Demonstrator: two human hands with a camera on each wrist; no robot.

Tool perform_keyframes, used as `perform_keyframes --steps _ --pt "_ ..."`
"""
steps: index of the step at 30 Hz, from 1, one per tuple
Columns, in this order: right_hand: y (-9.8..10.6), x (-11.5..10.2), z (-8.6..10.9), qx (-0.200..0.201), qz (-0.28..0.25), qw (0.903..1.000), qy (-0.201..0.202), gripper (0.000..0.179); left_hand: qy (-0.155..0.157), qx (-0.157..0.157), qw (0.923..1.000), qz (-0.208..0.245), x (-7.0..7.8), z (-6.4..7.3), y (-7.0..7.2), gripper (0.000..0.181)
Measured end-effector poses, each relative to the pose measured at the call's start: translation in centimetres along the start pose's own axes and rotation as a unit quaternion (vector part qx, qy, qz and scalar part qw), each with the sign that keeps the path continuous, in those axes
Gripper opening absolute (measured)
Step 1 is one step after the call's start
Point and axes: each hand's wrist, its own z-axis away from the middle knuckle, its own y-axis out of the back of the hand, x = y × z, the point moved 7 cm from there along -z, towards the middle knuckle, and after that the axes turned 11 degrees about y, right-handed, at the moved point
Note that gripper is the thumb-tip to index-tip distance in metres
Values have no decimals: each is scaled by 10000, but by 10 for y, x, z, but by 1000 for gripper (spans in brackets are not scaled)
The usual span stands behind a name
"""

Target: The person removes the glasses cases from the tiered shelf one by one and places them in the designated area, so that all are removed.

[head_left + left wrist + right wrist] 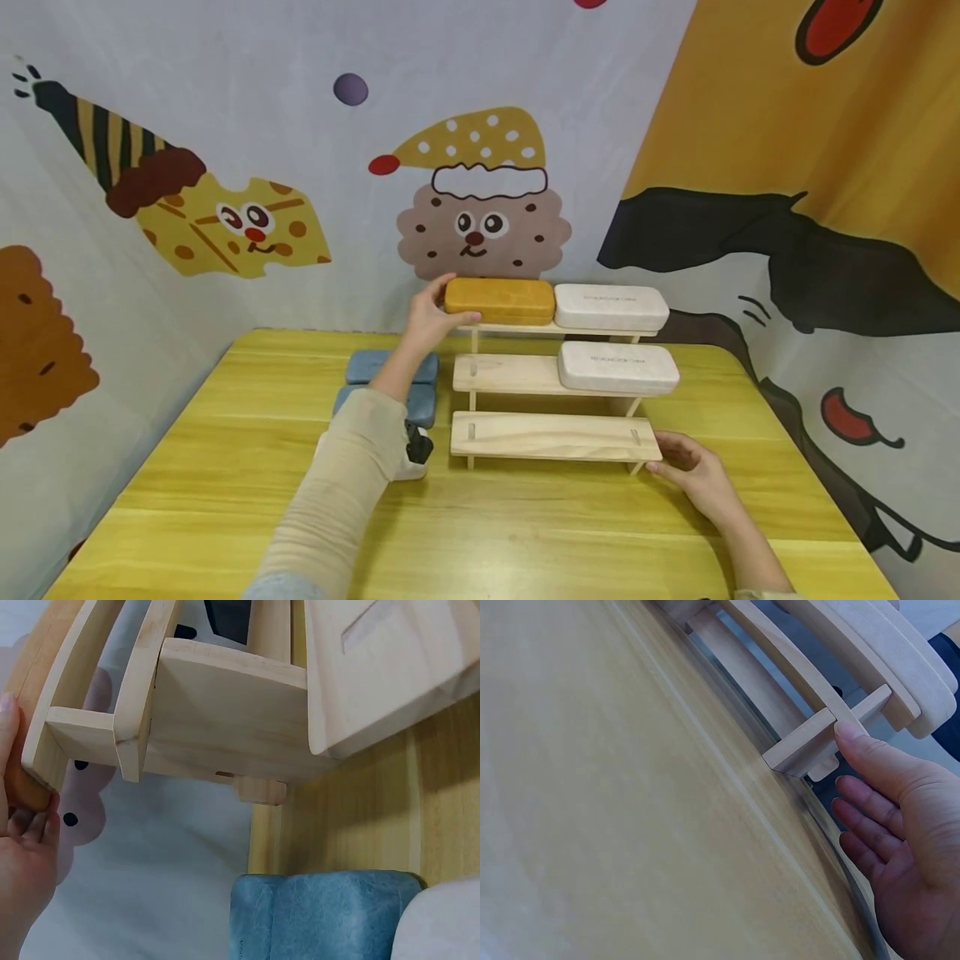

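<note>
At the left end of the top shelf, my left hand (429, 321) grips a mustard-yellow glasses case (501, 302), thumb in front and fingers around its end. The case lies on a three-step wooden stand (551, 435). To its right is a white glasses case (611, 307); another white glasses case (619, 367) lies on the right of the middle shelf. My right hand (697, 479) holds the right end of the bottom shelf, with the thumb at its front corner. In the right wrist view the other fingers (866, 817) curl loosely beside the stand; the index finger is hidden.
Left of the stand, blue glasses cases (422, 403) lie on the yellow wood-grain table (525, 533), partly behind my left forearm. A white object with a black part (417, 443) sits nearer, mostly covered by the sleeve. A cartoon-printed cloth (300, 125) hangs behind the table.
</note>
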Motion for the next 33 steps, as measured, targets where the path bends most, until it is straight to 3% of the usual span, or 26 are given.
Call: perform_keyframes --steps 19,33 --pt "0 -1 0 -1 26 10000 -27 48 -52 -3 9991 417 -8 6 23 81" --pt "0 -1 1 -62 -40 9999 -103 50 96 165 9982 566 -7 26 65 86"
